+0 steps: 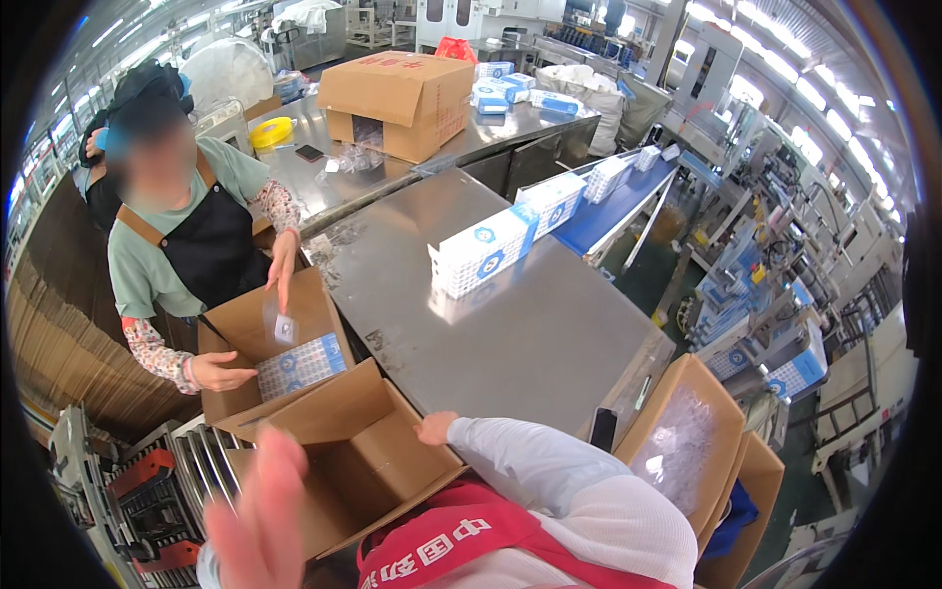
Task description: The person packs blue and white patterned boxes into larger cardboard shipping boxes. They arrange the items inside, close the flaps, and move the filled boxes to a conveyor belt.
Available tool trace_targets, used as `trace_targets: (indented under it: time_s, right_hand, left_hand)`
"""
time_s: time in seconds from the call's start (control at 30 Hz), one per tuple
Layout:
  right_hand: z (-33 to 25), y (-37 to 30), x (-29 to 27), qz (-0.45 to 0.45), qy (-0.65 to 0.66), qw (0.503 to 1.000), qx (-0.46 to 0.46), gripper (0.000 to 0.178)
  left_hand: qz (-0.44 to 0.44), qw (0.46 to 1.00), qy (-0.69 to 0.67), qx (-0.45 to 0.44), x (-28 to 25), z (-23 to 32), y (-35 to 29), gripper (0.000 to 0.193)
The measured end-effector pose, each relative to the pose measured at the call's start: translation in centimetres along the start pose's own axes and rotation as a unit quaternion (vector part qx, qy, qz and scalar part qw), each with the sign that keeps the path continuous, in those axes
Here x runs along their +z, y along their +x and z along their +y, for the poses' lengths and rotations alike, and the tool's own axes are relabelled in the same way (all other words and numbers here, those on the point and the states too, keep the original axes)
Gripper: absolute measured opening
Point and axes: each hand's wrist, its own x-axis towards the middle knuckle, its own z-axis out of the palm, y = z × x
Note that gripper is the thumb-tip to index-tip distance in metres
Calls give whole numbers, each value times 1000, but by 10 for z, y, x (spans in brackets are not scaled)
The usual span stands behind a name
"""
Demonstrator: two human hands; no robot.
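An open cardboard box (368, 471) stands right in front of me, its bare inner walls and bottom showing. My right hand (435, 428) is at its right rim, fingers curled over the cardboard edge. Above the box's left side my left hand (257, 510) is raised close to the camera, slightly blurred, fingers stretched out and nothing seen in them. Beyond it, a second cardboard box (221, 339) holds white-and-blue patterned packs (302, 367). A co-worker's hands reach over that box, one with a clear plastic piece (286, 328).
White-and-blue cartons (483, 251) stand in a row on the steel table (392, 285), leading to a blue conveyor belt (603, 218). A closed carton (397, 98) and yellow tape (272, 133) are at the back. On my right, a box (682, 442) holds clear plastic pieces. Rollers lie lower left.
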Motion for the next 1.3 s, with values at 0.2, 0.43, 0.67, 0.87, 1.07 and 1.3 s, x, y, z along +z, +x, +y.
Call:
trace_targets:
  time_s: [0.2,0.43,0.67,0.87,1.07,1.3]
  right_hand:
    - [15,-10,-1,-3,7,1000,5,56]
    - [11,-10,-1,-14,-1,1000,-19,55]
    - [93,77,53,-104,-37,992,-66,56]
    - [40,66,5,-270,31,962,-28,62]
    - [17,42,-21,-332,-43,940,62,76]
    - [12,40,-18,-316,-92,940,88,75]
  left_hand:
    - [17,971,-136,-196,73,85,78,68]
    - [-57,981,-185,-32,73,34,63,69]
    - [-227,952,44,-201,37,-106,18,64]
    - [-281,705,445,-476,32,-247,-156,75]
    - [-290,670,295,-617,33,-290,-211,62]
    - [-202,771,342,-498,36,-303,-217,71]
